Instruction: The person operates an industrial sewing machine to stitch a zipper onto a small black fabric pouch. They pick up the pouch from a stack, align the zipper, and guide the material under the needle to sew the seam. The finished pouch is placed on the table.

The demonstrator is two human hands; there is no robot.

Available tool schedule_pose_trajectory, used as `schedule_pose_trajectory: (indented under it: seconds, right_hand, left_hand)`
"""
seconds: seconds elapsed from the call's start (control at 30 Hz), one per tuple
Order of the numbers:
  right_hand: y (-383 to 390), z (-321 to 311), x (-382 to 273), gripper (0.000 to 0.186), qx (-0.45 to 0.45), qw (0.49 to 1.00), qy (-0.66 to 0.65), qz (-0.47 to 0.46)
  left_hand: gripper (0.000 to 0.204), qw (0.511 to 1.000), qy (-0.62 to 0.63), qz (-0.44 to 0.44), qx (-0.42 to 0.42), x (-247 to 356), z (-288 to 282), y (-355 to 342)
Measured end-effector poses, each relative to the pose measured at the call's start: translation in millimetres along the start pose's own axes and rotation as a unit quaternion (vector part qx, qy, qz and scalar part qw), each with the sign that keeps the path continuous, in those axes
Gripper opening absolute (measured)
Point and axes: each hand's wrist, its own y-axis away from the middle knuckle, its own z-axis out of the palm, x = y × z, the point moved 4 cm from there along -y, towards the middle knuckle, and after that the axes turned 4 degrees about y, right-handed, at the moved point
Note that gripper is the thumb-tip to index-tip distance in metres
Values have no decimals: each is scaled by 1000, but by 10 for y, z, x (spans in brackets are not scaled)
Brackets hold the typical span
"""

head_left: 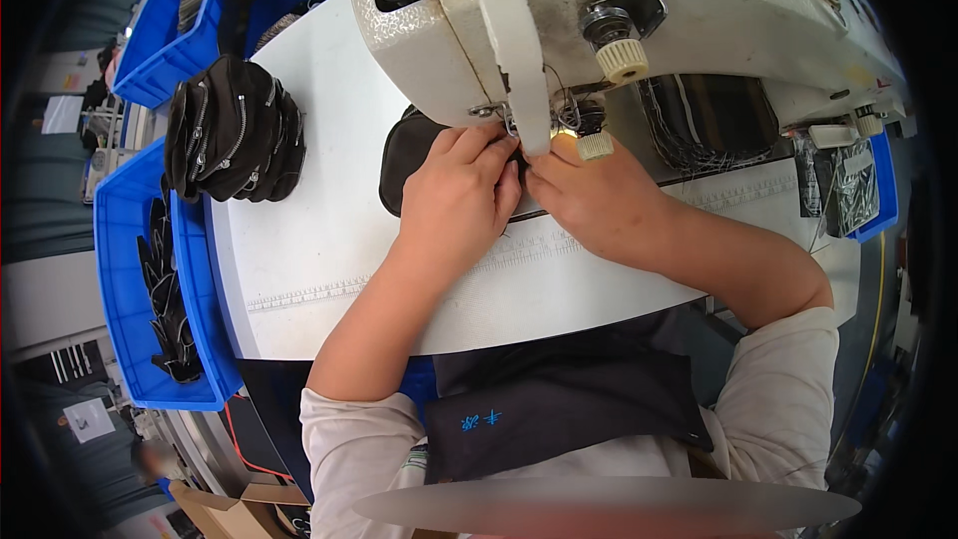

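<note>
A black fabric piece with a rounded corner (401, 168) lies flat on the white table under the head of a sewing machine (589, 10). My left hand (454, 190) rests on its right part, thumb and fingers closed on the cloth close to the needle area. From the other side my right hand (594, 200) meets it, its fingers bent and pressed on the same piece. The fingertips of both hands nearly touch. A pale machine arm and a white knob (596, 146) partly cover the right fingers, and the needle itself is hidden. A small light glows there.
A stack of black zippered pouches (232, 130) stands at the table's left. Blue bins (205, 299) line that side, one holding black strips. Striped dark fabric pieces (709, 120) lie beneath the machine arm. Printed ruler scales (329, 291) run across the table (299, 240).
</note>
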Motion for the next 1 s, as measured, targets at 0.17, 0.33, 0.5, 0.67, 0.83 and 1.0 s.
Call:
schedule_pose_trajectory:
  seconds: [0.17, 0.33, 0.5, 0.67, 0.83, 1.0]
  right_hand:
    - [-20, -46, 33, 17, -3, 999, -21, 28]
    - [-21, -34, 69, 19, -6, 998, -26, 56]
    - [13, 5, 105, 25, -27, 998, -13, 58]
    - [34, -38, 83, 24, -58, 995, -62, 52]
    - [47, -91, -97, 25, -6, 997, -78, 17]
    - [90, -86, -169, 28, 40, 999, -21, -10]
  left_hand:
    - [26, 1000, 3, -13, -6, -5, -6, 7]
    - [38, 999, 0, -26, -25, -63, 13, 23]
    - [60, 993, 78, -33, -79, 33, -135, 108]
    - [62, 989, 96, -12, -113, -15, -201, 126]
    - [66, 990, 80, -20, -114, -28, -130, 162]
    - [57, 998, -11, 47, -48, 83, -130, 98]
